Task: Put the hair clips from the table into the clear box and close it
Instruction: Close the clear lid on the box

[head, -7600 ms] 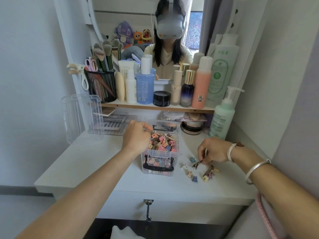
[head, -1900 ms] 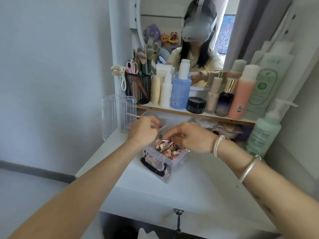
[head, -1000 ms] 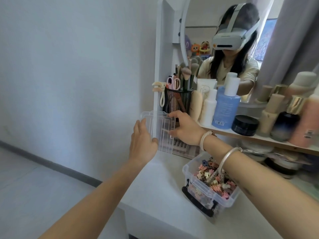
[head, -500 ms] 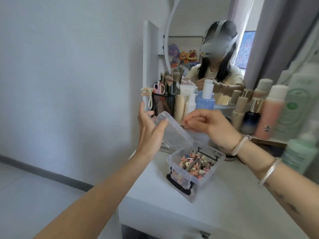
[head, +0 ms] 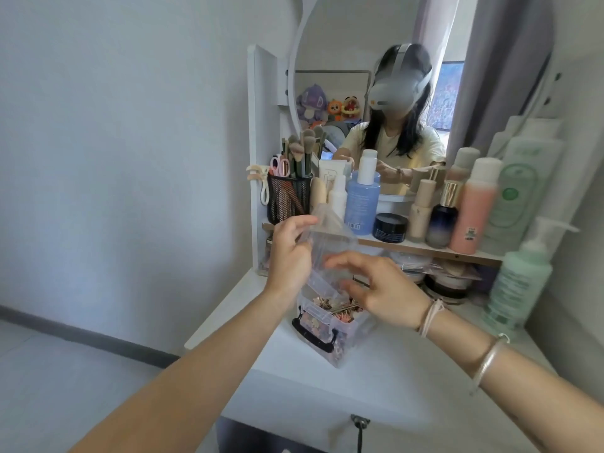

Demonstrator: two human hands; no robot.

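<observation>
The clear box point(head: 340, 349) with a black handle stands on the white table point(head: 408, 380), filled with small coloured hair clips point(head: 330, 305). Its clear lid point(head: 330, 237) hangs tilted just above the box's back edge. My left hand point(head: 289, 256) grips the lid's left edge, fingers curled over its upper corner. My right hand point(head: 385, 292) hovers over the box at the lid's lower right with spread, blurred fingers; contact with the lid is unclear. I see no clips on the table top.
A wooden shelf point(head: 425, 248) just behind the box carries bottles, a black jar point(head: 390, 226) and a mesh cup of brushes point(head: 287, 199). A green pump bottle point(head: 516, 279) stands at the right. The table's left edge lies near the box.
The lid has come down from beside the brush cup to just over the box. My right hand dropped from the lid's top corner to its lower right; the view shifted right.
</observation>
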